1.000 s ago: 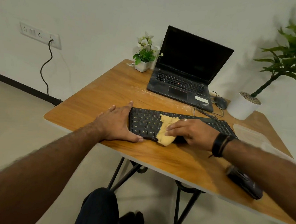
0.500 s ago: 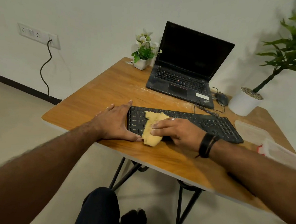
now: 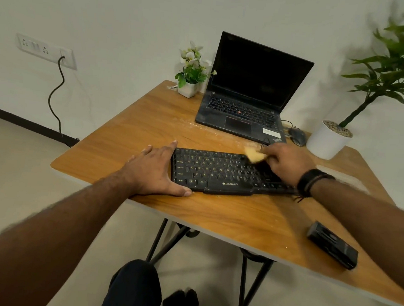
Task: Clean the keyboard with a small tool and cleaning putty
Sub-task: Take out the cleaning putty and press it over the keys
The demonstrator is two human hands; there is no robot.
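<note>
Fingers point(image 3: 271, 155) of the right hand point(image 3: 288, 165) are seen pinched round a lump of yellow putty point(image 3: 254, 154), held at the far edge of the keyboard point(image 3: 221, 172), approx. over its right-centre; whether the putty is pressed on the keys or just lifted can't be told, as hand and putty are blurred. Right forearm is stretched in from the lower right, wrist w/ dark bands, hand lying over the keyboard's right part. Left hand point(image 3: 155, 172) is laid flat on the table point(image 3: 135, 134) against the keyboard's left end, fingers spread, thumb along the near edge, nothing gripped. Table is wood-topped, on black legs. Behind the keyboard an open laptop point(image 3: 250, 96) w/ dark screen is set; a big potted plant point(image 3: 328, 137) at far right, a small flower pot point(image 3: 189, 87) left of the laptop. A mouse point(image 3: 297, 135) lies between laptop and big pot. Near the table's front right edge a small black tool point(image 3: 332, 244) is left lying, well apart from both hands.
</note>
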